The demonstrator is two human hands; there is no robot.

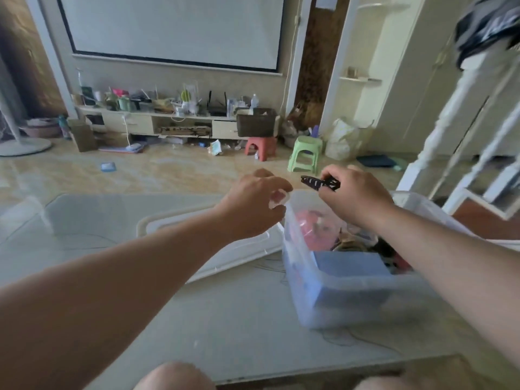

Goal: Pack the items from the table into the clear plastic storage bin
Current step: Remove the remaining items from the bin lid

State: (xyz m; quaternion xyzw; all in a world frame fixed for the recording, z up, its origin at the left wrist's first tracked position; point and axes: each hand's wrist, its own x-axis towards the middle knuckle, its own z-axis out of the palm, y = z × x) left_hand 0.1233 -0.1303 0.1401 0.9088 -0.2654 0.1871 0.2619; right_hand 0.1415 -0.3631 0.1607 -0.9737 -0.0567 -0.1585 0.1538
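Observation:
The clear plastic storage bin (pixel 349 302) stands on the glass-topped table (pixel 225 327), right of centre. Inside it lie a blue box (pixel 349 264), red items (pixel 312 223) and dark clutter. My right hand (pixel 354 195) hovers over the bin's far end and pinches a small black toothed clip (pixel 319 183). My left hand (pixel 253 204) is at the bin's far left corner, its fingers curled around a small clear, pinkish object (pixel 277 199) that I cannot identify.
The bin's white lid (pixel 225 249) lies flat on the table just left of the bin. A white stair railing (pixel 464 130) rises at the right. Beyond the table, a red stool (pixel 260 147) and a green stool (pixel 305 153) stand on the floor.

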